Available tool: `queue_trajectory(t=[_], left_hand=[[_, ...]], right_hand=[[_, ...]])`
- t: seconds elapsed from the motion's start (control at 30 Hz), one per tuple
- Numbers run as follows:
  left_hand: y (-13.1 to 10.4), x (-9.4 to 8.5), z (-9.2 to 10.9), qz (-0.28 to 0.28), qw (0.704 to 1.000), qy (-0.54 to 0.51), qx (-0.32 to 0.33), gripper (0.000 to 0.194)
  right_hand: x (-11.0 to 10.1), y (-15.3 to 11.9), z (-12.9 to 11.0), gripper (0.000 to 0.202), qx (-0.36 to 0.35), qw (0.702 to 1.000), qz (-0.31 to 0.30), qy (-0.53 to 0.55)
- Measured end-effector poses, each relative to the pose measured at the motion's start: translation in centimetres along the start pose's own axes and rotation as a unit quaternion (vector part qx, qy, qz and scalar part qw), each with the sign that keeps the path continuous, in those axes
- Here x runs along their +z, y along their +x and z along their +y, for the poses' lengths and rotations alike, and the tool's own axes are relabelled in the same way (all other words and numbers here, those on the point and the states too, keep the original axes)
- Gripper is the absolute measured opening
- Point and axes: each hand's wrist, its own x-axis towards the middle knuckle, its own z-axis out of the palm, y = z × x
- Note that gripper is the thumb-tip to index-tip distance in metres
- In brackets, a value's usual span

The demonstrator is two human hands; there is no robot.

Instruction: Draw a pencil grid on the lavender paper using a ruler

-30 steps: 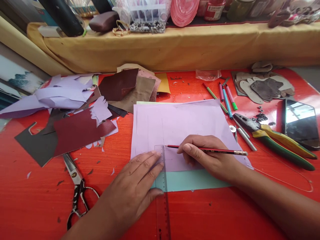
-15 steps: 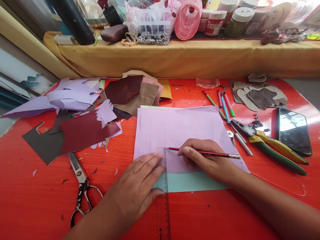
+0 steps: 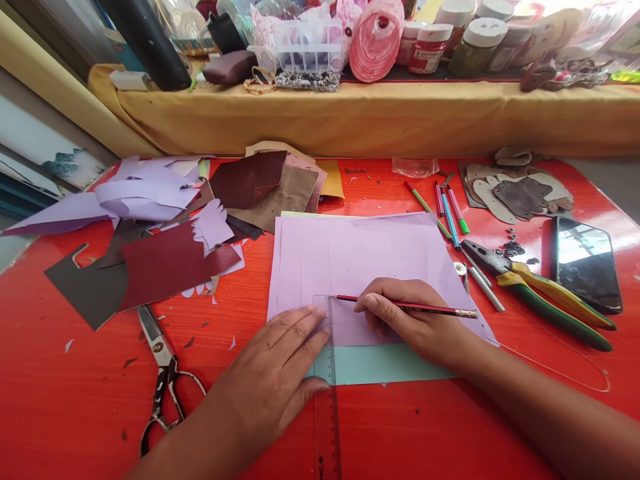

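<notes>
While right fingers (image 3: 390, 289) pinch a pencil (image 3: 435, 309), left fingers (image 3: 300, 329) extended on ruler (image 3: 327, 420), clear basket (image 3: 310, 48) (contents indistinct) behind

The left hand (image 3: 280, 367) is laid palm down, its fingers extended forward and to the right, slightly spread, with the thumb (image 3: 311, 388) held apart, nearer the body. The left forearm (image 3: 200, 437) is angled in from the lower edge. The right hand (image 3: 415, 317) is rested on its side in a writing pinch, thumb and forefinger brought together, the other fingers curled beneath. The right forearm (image 3: 540, 400) is slanted in from the lower right.
</notes>
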Motion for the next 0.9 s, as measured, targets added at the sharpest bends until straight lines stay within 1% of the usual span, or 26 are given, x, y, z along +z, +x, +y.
queue_trajectory(t=[0.3,0.5,0.9], left_hand=[[0.13,-0.06,-0.04,0.002,1.0,0.008,0.002,0.044],[0.1,0.08,0.09,0.002,1.0,-0.007,-0.011,0.044],[0.04,0.0,0.07,-0.006,1.0,-0.003,-0.001,0.044]], right_hand=[[0.16,-0.05,-0.35,0.034,0.025,1.0,0.003,-0.003],[0.11,0.03,-0.01,0.031,0.016,1.0,0.001,-0.01],[0.16,-0.08,0.01,0.031,0.011,1.0,0.002,-0.017]])
